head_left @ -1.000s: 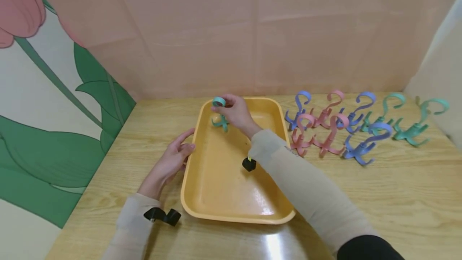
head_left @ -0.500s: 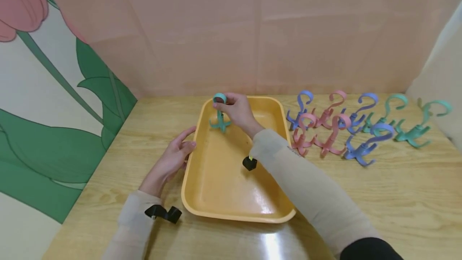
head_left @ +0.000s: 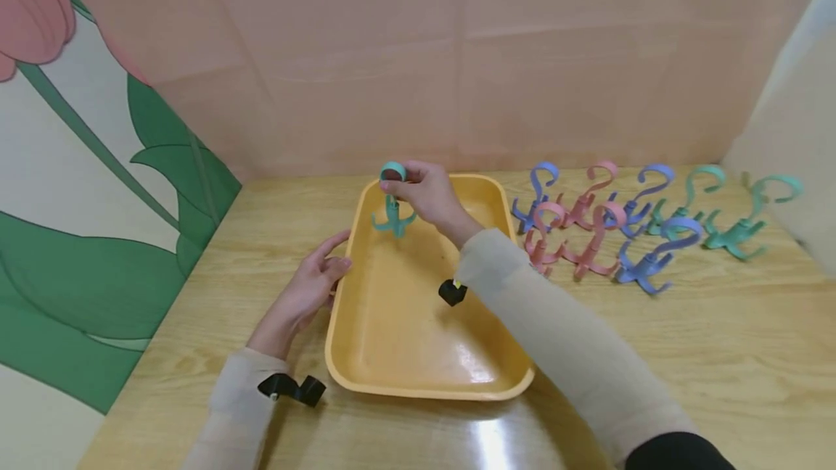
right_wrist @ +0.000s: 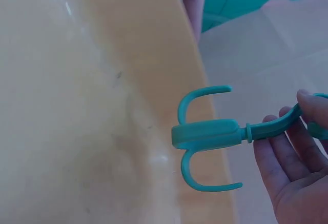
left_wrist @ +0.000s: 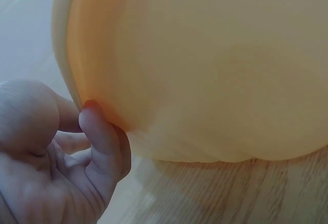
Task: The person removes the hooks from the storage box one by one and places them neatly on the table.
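Observation:
My right hand (head_left: 429, 198) pinches a teal plastic multi-prong hook (right_wrist: 207, 134) by its curved top. The hook hangs prongs down over the far left corner of the yellow tray (head_left: 418, 325); in the right wrist view its curled arms spread from a thick central body. At the tray's left side my left hand (head_left: 308, 289) grips the rim, thumb at the top edge. The left wrist view shows its curled fingers (left_wrist: 102, 137) against the tray's wall.
Right of the tray stand several similar hooks in two rough rows: pink ones (head_left: 591, 249), blue ones (head_left: 646, 267) and teal ones (head_left: 734, 234). A pink-beige sheet (head_left: 457, 64) covers the back, and a flower-painted panel (head_left: 98, 274) borders the wooden table (head_left: 718, 361) on the left.
My right hand has lifted the teal hook slightly and shifted it a little left, and its prongs now hang straighter. My left hand keeps its hold on the tray.

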